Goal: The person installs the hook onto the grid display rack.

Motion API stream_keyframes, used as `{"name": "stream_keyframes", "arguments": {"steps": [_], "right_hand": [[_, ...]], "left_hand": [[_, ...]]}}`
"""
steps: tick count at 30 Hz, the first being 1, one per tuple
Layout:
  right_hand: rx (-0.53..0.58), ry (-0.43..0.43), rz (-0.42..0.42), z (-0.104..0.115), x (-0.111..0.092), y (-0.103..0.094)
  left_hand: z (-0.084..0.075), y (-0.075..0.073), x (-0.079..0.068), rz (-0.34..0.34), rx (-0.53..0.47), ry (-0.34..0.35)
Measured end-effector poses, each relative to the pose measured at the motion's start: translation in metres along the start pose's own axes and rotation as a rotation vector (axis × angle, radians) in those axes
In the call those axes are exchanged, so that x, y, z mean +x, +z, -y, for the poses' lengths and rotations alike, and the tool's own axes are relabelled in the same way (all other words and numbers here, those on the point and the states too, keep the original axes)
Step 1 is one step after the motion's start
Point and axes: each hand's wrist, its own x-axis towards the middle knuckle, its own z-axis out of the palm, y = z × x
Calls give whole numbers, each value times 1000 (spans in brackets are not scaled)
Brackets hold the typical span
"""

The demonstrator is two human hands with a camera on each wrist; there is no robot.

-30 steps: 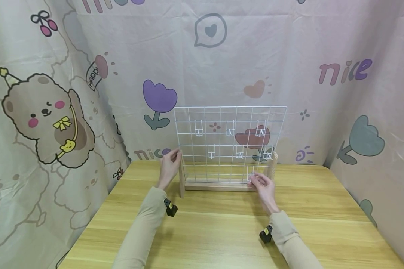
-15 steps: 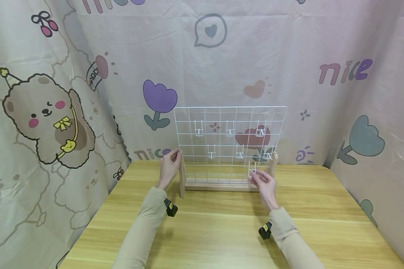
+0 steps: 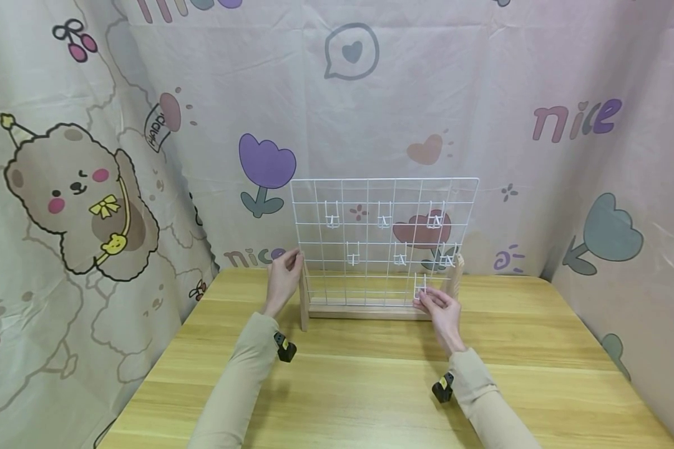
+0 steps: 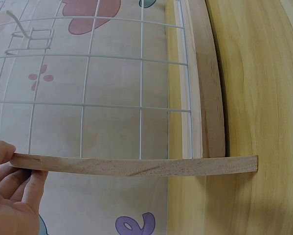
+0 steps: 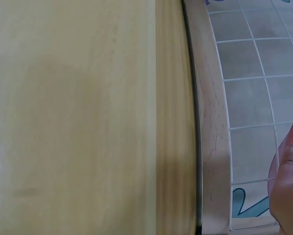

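Note:
A white wire grid panel (image 3: 367,242) stands upright in a light wooden stand (image 3: 371,313). My left hand (image 3: 283,280) pinches the top of the stand's left wooden post (image 4: 136,167) between thumb and fingers. At the panel's lower right, my right hand (image 3: 440,312) pinches a white wire hook (image 3: 420,284) against the grid; the right wrist view shows only part of this hand (image 5: 289,181), and the hook is hidden there. Several like hooks hang above in two rows, among them an upper left hook (image 3: 332,218) and a lower middle hook (image 3: 400,255).
The stand rests on a wood-grain table (image 3: 359,386) near its back edge. Behind and at both sides hangs a printed curtain (image 3: 354,106). A black wrist camera (image 3: 284,347) is on the left sleeve, another black camera (image 3: 442,388) on the right.
The right hand, with the hook, rose slightly along the grid and then dropped a little. My left hand has stayed at the post, and the other hooks have not moved.

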Motion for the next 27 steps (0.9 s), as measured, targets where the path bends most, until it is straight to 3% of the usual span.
{"name": "stream_keyframes", "arguments": {"steps": [23,27], "right_hand": [[-39,-8,-11,-7,-2,-4],[-96,-6,-23,-7,-5,-5]], "left_hand": [[0,1,0,-11,-15,-3],[0,0,0,-5,-16,-7]]}}
